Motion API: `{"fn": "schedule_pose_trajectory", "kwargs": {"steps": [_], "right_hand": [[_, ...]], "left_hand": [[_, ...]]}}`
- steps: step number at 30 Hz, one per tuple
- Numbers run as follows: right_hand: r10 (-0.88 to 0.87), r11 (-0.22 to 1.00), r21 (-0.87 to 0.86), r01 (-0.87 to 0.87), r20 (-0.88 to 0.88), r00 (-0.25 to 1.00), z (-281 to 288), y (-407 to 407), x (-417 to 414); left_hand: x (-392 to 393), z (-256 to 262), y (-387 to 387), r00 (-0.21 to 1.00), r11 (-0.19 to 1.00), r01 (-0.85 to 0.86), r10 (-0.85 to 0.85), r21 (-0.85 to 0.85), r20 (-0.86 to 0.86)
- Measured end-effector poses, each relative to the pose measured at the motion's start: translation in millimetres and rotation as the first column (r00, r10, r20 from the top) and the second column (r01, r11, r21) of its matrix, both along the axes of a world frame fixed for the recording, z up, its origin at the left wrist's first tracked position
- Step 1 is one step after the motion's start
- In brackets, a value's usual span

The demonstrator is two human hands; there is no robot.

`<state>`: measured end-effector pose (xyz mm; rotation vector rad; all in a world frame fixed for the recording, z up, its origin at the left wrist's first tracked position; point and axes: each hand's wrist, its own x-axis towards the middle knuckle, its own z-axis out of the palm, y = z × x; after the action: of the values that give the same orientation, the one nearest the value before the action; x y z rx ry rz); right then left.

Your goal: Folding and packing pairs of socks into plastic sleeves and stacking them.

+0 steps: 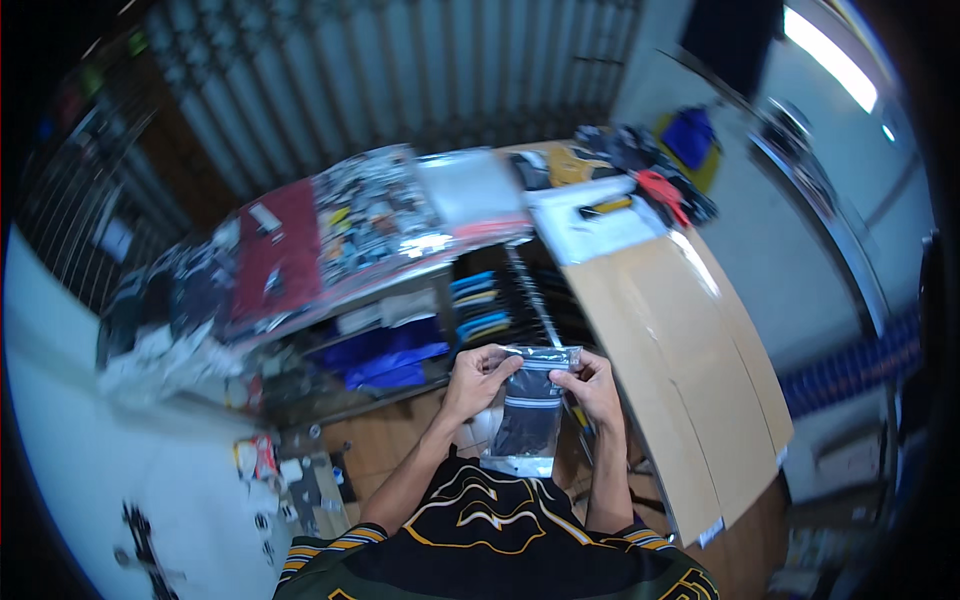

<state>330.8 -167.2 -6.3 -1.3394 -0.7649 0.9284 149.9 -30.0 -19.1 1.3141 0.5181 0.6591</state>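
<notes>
In front of my chest I hold a clear plastic bag (529, 435) with both hands. Folded black fabric with pairs of white stripes lies inside it, perhaps socks; the kind of garment cannot be told. My left hand (475, 382) pinches the bag's upper left corner between thumb and fingers. At the upper right corner, my right hand (598, 391) grips it, thumb on the front face. The bag's lower end hangs near my black shirt (480, 547), and a pale strip runs along that end.
A cardboard-topped table (675, 360) stretches along my right, with a white sheet (600, 217), a yellow-and-black cutter (607, 207) and a red cloth (661, 193) at its far end. Ahead, a table holds plastic packs (375, 202) and maroon material (277, 255). Blue-and-black folded goods (476, 304) sit between them.
</notes>
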Motion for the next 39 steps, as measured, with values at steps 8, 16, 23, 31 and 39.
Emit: {"fn": "schedule_pose_trajectory", "kwargs": {"steps": [8,16,23,31,39], "right_hand": [[0.524,0.852,0.0,-0.524,0.034,0.851,-13.0,111.4,-132.3],[0.68,0.733,0.049,-0.679,-0.013,0.733,35.8,206.7,-249.2],[0.648,0.759,0.269,-0.592,-0.397,0.65,97.2,323.9,-303.3],[0.785,0.617,0.3,-0.727,-0.179,0.593,169.7,454.3,-381.7],[0.857,0.489,0.133,-0.862,0.11,0.504,175.7,611.4,-458.7]], "left_hand": [[-188.0,-7.6,7.9,0.839,0.846,-0.53,0.534,0.062,-0.102],[-303.9,13.6,1.2,0.499,0.5,-0.865,0.866,-0.034,0.035],[-384.3,23.0,-13.8,0.651,0.772,-0.577,0.632,-0.267,0.419],[-409.2,104.4,113.0,0.273,0.284,-0.959,0.931,-0.009,0.241],[-464.0,138.1,214.8,0.055,0.03,-0.988,0.985,0.151,0.165]]}}
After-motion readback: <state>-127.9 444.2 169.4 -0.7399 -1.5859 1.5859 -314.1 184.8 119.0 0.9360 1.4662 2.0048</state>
